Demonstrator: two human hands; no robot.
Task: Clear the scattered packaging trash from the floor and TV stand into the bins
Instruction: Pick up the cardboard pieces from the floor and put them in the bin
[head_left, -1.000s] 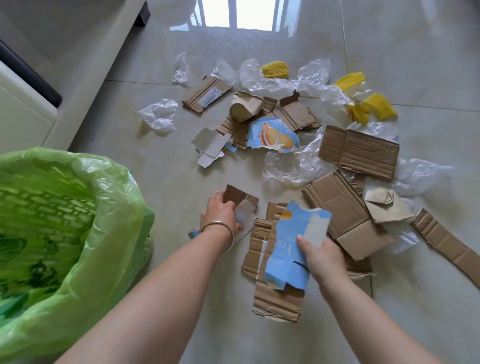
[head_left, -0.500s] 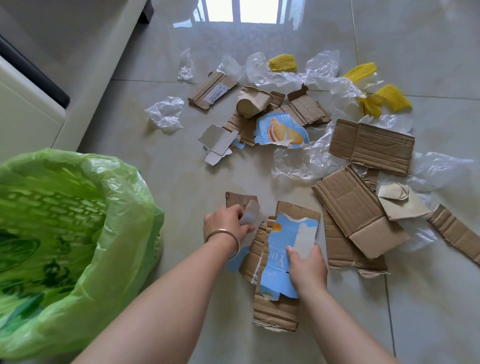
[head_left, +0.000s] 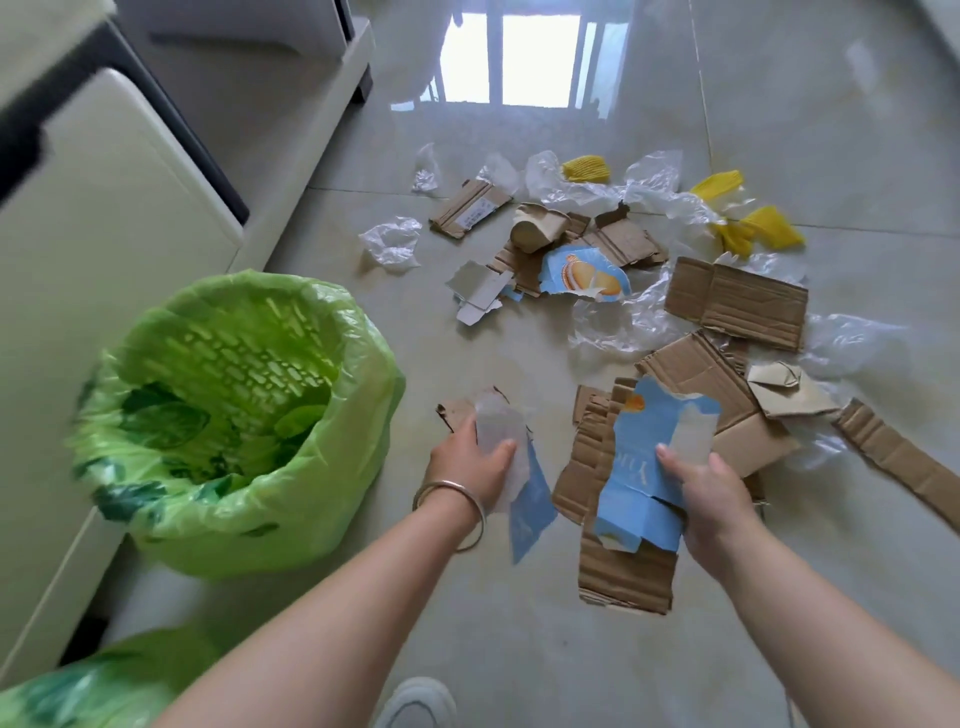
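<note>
While both arms reach over floor (head_left: 857, 597), left hand (head_left: 470, 465) grips small torn carton scraps (head_left: 511, 457), brown, white and blue; bracelet (head_left: 457, 501) on wrist. Right hand (head_left: 711, 501) grips blue carton piece (head_left: 647, 470) stacked on corrugated cardboard strip (head_left: 626, 574). Green-lined bin (head_left: 234, 421) just left of left hand, beside TV stand (head_left: 104, 249). Beyond hands: cardboard pieces (head_left: 737, 301), clear plastic wrap (head_left: 392, 241), yellow foam netting (head_left: 763, 234) scattered on floor.

My two arms are bare, with no sleeves on them. I wear a thin, shiny silver bangle (head_left: 451, 506) on my left wrist. My right wrist has nothing on it. Down low I see my white shoe (head_left: 418, 701).
</note>
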